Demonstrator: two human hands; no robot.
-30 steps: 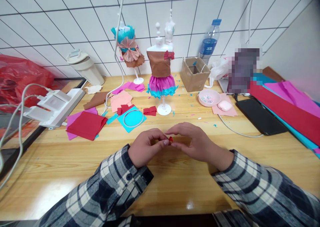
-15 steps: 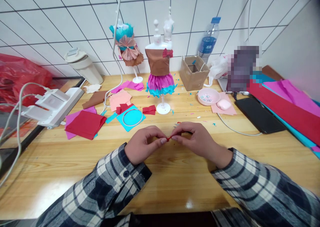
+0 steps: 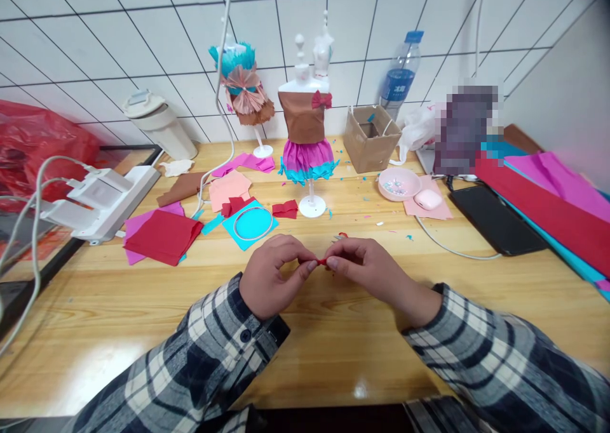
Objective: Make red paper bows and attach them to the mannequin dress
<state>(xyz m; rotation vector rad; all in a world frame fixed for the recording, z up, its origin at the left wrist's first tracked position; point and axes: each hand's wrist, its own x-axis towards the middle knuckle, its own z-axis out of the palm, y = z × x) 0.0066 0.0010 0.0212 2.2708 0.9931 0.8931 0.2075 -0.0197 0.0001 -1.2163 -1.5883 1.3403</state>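
A small red paper piece (image 3: 323,261) is pinched from both sides above the desk (image 3: 333,350), near its front edge. The left hand (image 3: 271,277) and right hand (image 3: 366,271) each close thumb and forefinger tightly on one end, apparently to keep it taut. Behind stands a dressed mannequin (image 3: 307,141) beside loose paper sheets (image 3: 162,236).

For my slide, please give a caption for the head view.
Both hands, left hand and right hand, pinch a small red paper piece above the wooden table.
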